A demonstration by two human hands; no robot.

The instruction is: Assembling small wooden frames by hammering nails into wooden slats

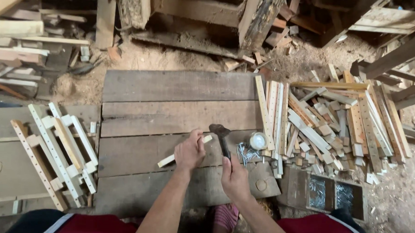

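Observation:
My left hand [190,152] presses down on a pale wooden slat [169,159] that lies slanted on the dark plank platform [171,99]. A hammer [221,135] with a dark metal head is gripped in my right hand [234,178], its head raised just right of the left hand. A small pile of loose nails [247,154] lies right of the hammer. Beside the nails stands a small round clear container [258,141].
A heap of short wooden slats and strips [336,121] lies to the right. Finished slat frames [59,152] rest at the left. A box with nail compartments [331,194] sits at lower right. Scrap timber and sawdust lie at the back.

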